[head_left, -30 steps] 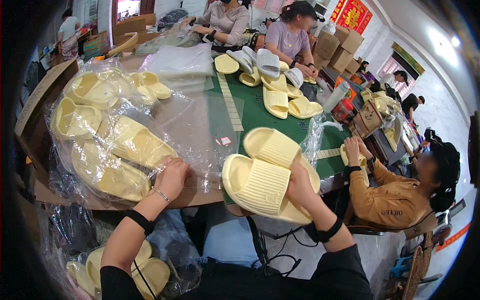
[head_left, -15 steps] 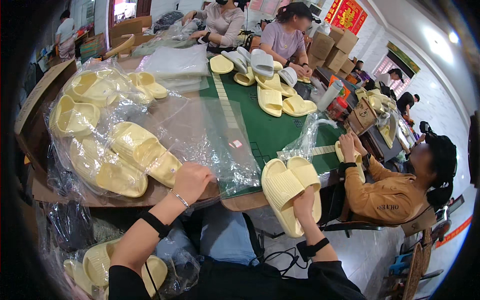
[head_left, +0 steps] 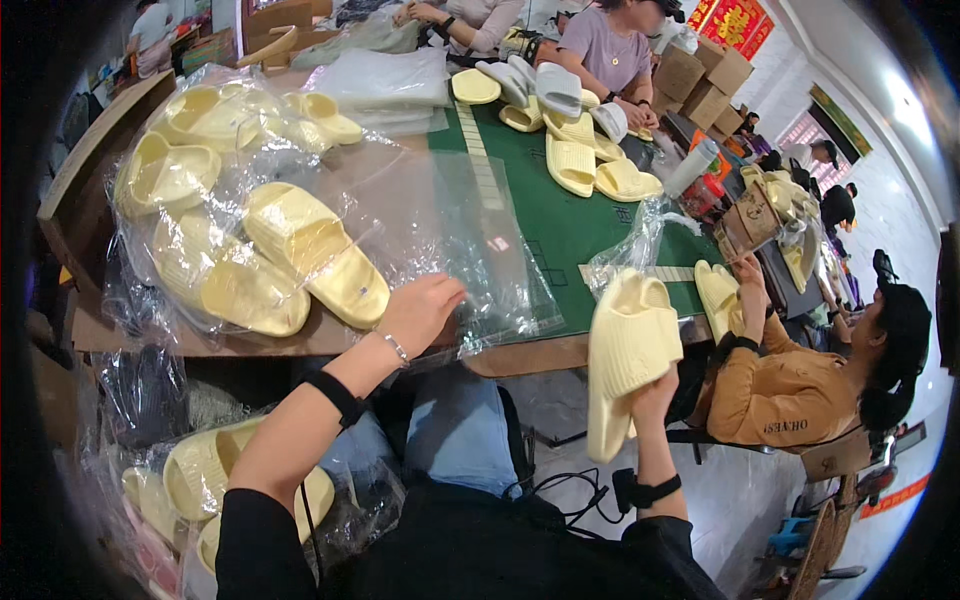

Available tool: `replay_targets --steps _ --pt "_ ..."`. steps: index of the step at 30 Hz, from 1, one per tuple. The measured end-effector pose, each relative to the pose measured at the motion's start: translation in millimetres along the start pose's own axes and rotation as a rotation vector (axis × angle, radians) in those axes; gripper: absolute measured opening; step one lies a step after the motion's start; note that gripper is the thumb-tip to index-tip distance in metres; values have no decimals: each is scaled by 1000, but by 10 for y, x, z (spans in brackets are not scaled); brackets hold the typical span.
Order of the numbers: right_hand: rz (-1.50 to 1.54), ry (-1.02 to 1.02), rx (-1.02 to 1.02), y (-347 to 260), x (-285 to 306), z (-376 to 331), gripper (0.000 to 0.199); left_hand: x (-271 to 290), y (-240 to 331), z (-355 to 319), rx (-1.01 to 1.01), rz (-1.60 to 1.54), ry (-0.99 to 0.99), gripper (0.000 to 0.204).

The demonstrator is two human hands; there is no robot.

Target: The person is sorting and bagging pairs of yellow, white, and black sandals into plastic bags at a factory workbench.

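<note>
My right hand [head_left: 652, 392] grips a pair of pale yellow ribbed slide slippers [head_left: 632, 335], pressed together and held up past the table's front edge. My left hand [head_left: 422, 312] is closed at the near edge of a flat clear plastic bag [head_left: 490, 265], its fingertips pinching the film. The bag lies partly on brown board and partly on the green mat [head_left: 565, 235]. Left of that hand, several yellow slippers [head_left: 318, 255] lie in and under clear plastic; what wraps each one is hard to make out.
A stack of clear bags [head_left: 380, 78] lies at the back. Loose yellow and grey slippers [head_left: 572, 165] sit on the far mat. A person in a brown top [head_left: 785, 385] handles a slipper [head_left: 718, 295] at the right. More slippers in plastic [head_left: 200, 470] are at lower left.
My right hand has turned the slipper pair more upright and edge-on, moving it right and up. My left hand has shifted right and up. The whole view has shifted.
</note>
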State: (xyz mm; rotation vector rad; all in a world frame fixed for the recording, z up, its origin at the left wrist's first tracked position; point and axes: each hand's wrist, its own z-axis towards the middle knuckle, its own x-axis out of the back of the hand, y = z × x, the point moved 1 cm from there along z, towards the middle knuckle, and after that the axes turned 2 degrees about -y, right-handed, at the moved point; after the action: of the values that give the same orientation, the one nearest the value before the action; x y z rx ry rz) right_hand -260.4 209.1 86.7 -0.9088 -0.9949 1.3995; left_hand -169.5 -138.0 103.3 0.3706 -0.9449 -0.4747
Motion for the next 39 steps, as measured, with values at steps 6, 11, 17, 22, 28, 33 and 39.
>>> replay_targets --steps 6,11,17,22,28,33,39 --pt "337 -271 -462 -758 -215 -364 48 -160 156 131 -54 112 -82 11" --pt "-392 -697 167 -869 -518 -535 43 -193 435 346 -70 75 -144 15" --pt "-548 -557 -53 -178 -450 -341 30 -96 419 300 -44 25 -287 27" --pt "-603 -518 0 -200 -437 -351 29 -108 122 -4 -25 117 -307 23" --pt "-450 -516 -17 -585 -559 -423 31 -189 62 197 101 -176 -340 21" --pt "-472 -630 240 -738 -656 -423 31 -160 119 326 277 -359 -402 29" --pt "-412 -689 168 -600 -856 -331 30 -81 228 284 300 -480 -435 30"
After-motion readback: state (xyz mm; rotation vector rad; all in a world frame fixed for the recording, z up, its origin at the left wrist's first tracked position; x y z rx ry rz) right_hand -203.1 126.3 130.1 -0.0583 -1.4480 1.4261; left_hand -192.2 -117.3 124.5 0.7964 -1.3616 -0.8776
